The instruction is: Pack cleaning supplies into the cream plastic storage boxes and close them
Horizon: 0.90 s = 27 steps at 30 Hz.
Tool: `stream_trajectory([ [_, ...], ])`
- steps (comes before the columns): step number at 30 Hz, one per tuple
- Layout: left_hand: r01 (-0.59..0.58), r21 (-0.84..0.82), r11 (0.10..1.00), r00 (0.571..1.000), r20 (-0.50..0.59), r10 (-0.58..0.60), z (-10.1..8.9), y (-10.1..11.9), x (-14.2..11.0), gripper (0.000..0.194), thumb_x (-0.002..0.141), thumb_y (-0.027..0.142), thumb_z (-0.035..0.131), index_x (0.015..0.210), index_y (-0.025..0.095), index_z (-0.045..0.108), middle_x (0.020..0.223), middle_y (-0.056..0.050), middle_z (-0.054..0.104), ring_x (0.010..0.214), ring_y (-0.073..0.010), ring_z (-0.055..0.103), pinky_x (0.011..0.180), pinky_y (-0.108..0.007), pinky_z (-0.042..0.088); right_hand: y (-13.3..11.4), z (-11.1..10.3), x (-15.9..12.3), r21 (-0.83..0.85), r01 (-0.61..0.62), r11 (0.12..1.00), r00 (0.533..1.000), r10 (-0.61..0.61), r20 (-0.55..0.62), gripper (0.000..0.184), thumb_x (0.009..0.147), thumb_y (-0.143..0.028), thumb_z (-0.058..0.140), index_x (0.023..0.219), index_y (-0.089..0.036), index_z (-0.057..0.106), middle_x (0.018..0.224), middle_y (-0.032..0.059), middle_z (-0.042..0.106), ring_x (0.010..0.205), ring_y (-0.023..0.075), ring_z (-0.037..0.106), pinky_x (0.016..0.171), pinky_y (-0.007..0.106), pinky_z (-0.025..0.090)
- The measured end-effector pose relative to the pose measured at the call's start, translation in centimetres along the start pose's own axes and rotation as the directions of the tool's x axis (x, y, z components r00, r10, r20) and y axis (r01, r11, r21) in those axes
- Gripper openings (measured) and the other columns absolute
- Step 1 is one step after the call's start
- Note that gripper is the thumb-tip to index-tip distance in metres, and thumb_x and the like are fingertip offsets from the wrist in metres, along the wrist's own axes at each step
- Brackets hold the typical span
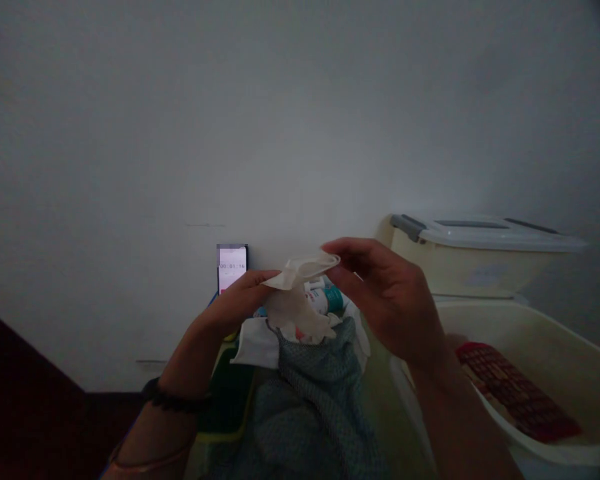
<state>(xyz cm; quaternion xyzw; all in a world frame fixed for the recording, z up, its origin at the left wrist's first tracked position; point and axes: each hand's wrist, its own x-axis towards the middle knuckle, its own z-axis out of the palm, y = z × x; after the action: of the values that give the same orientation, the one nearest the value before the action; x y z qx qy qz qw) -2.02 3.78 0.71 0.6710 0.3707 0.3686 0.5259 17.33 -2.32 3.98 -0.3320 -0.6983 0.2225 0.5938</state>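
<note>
Between my two hands, in the middle of the view, is a soft white cloth-like piece (300, 270), folded over, with its lower part hanging down. I cannot make out exactly what kind it is. My left hand (243, 297) pinches its left end, the fingertips partly hidden behind it. At the folded right end, my right hand (387, 297) holds the edge between thumb and fingers. Below lies a grey-blue knitted fabric (320, 393) with a white piece of cloth (257, 343) beside it. Behind the hanging part shows a white and teal tube or bottle (325, 300).
A phone (233, 268) with a timer on its screen leans near the wall (300, 120). To the right stand an open cream bin (535, 320) holding a red patterned item (520, 393), and a lidded storage box (470, 260). A dark green surface (227, 393) lies under my left arm.
</note>
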Motion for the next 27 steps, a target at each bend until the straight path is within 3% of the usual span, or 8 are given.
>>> stream_trajectory([
  [4,0.019,-0.188,0.982,0.999,-0.022,-0.024,-0.5,0.2,0.0,0.022,0.078,0.026,0.058,0.092,0.012,0.070,0.076,-0.005,0.071,0.062,-0.0123,0.058,0.055,-0.021,0.043,-0.6,-0.6,-0.3,-0.050,0.048,0.998,0.987,-0.039,0.157,0.020,0.083,-0.018,0.054,0.099,-0.027,0.062,0.079,-0.0012,0.061,0.067,0.0120,0.057,0.058,0.024,0.048],
  [6,0.009,-0.230,0.973,0.998,-0.053,-0.021,-0.5,0.3,0.0,0.026,0.080,0.029,0.056,0.097,0.013,0.068,0.086,-0.007,0.072,0.069,-0.0144,0.062,0.061,-0.023,0.047,-0.7,-0.9,-0.3,-0.077,0.055,0.996,0.965,-0.033,0.259,0.019,0.081,-0.014,0.053,0.093,-0.026,0.062,0.077,-0.0012,0.061,0.067,0.0120,0.057,0.059,0.024,0.047],
  [9,-0.043,-0.363,0.931,0.997,-0.074,0.017,-0.1,0.7,0.0,0.028,0.082,0.032,0.055,0.101,0.014,0.066,0.104,-0.010,0.070,0.093,-0.0218,0.064,0.083,-0.033,0.049,-0.5,-1.0,-0.3,-0.205,0.051,0.977,0.894,0.047,0.446,0.019,0.078,-0.009,0.053,0.087,-0.023,0.063,0.081,-0.0004,0.065,0.072,0.0130,0.059,0.067,0.027,0.048],
  [12,-0.094,-0.476,0.874,0.994,-0.094,0.056,0.5,1.5,-0.2,0.027,0.081,0.028,0.059,0.103,0.014,0.065,0.106,-0.012,0.069,0.098,-0.0252,0.064,0.086,-0.038,0.050,-0.2,-0.7,-0.2,-0.316,0.037,0.948,0.823,0.151,0.548,0.023,0.077,-0.006,0.051,0.089,-0.020,0.064,0.087,0.0010,0.067,0.078,0.0133,0.060,0.074,0.029,0.048],
  [17,-0.165,-0.438,0.883,0.983,-0.150,0.109,1.0,2.4,-0.8,0.025,0.080,0.023,0.060,0.104,0.017,0.066,0.102,-0.009,0.071,0.093,-0.0229,0.066,0.081,-0.034,0.052,-0.3,-0.6,-0.4,-0.310,-0.022,0.950,0.785,0.209,0.583,0.024,0.077,-0.006,0.049,0.096,-0.017,0.058,0.103,0.0036,0.060,0.093,0.0129,0.057,0.085,0.028,0.048],
  [21,-0.181,-0.352,0.919,0.977,-0.174,0.125,1.1,2.6,-1.0,0.020,0.079,0.023,0.061,0.097,0.019,0.070,0.102,-0.007,0.071,0.093,-0.0203,0.065,0.080,-0.030,0.051,0.0,-0.4,-0.7,-0.223,-0.103,0.969,0.823,0.209,0.528,0.028,0.076,-0.016,0.059,0.102,-0.019,0.048,0.122,0.0078,0.042,0.109,0.0153,0.050,0.085,0.026,0.051],
  [24,-0.158,-0.249,0.955,0.977,-0.179,0.115,1.1,2.8,-1.1,0.021,0.078,0.025,0.062,0.096,0.019,0.071,0.093,-0.006,0.072,0.081,-0.0179,0.064,0.069,-0.025,0.050,0.6,0.1,-0.6,-0.172,-0.248,0.953,0.839,0.300,0.454,0.040,0.077,-0.032,0.063,0.107,-0.022,0.039,0.117,0.0076,0.046,0.096,0.0154,0.056,0.069,0.027,0.055],
  [27,-0.153,-0.216,0.964,0.976,-0.184,0.114,1.2,3.1,-1.2,0.024,0.073,0.024,0.065,0.095,0.018,0.072,0.081,-0.005,0.071,0.068,-0.0152,0.061,0.059,-0.022,0.047,1.1,0.7,-0.3,-0.149,-0.327,0.933,0.854,0.359,0.376,0.040,0.078,-0.041,0.061,0.106,-0.023,0.038,0.109,0.0049,0.052,0.073,0.0106,0.059,0.056,0.024,0.051],
])
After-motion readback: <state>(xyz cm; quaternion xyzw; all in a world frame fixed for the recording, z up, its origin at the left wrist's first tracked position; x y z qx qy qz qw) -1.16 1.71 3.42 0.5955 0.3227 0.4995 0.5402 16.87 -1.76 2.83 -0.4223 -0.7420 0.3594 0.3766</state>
